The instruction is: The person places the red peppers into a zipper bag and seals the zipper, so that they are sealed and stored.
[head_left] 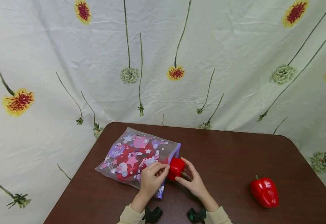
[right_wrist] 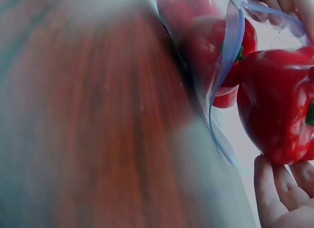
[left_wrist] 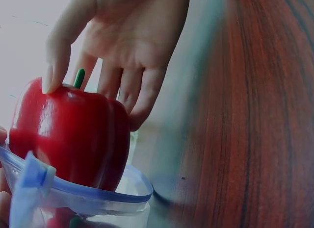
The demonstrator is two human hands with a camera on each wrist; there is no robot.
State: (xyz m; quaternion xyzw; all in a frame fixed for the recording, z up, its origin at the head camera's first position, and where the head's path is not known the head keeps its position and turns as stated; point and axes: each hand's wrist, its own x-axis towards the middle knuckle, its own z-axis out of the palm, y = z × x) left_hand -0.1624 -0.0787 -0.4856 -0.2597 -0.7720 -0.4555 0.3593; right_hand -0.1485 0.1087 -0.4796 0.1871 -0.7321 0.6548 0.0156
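Observation:
A translucent zip bag (head_left: 118,149) with pink and purple prints lies on the table, red things bulging inside it. In the right wrist view, a red bell pepper (right_wrist: 203,49) shows within the bag. My left hand (head_left: 151,178) pinches the purple-edged mouth (left_wrist: 98,192), which stands open. Another red bell pepper (head_left: 175,168) sits partway in this mouth, its green stem (left_wrist: 79,78) toward my right palm. My right hand (head_left: 193,181) holds that pepper from the stem end, thumb on one side and fingers on the other.
A further red bell pepper (head_left: 264,193) lies on the right side of the dark brown table (head_left: 224,161). Behind the table's far edge hangs a pale floral cloth (head_left: 157,56). Black devices (head_left: 153,214) are at both wrists.

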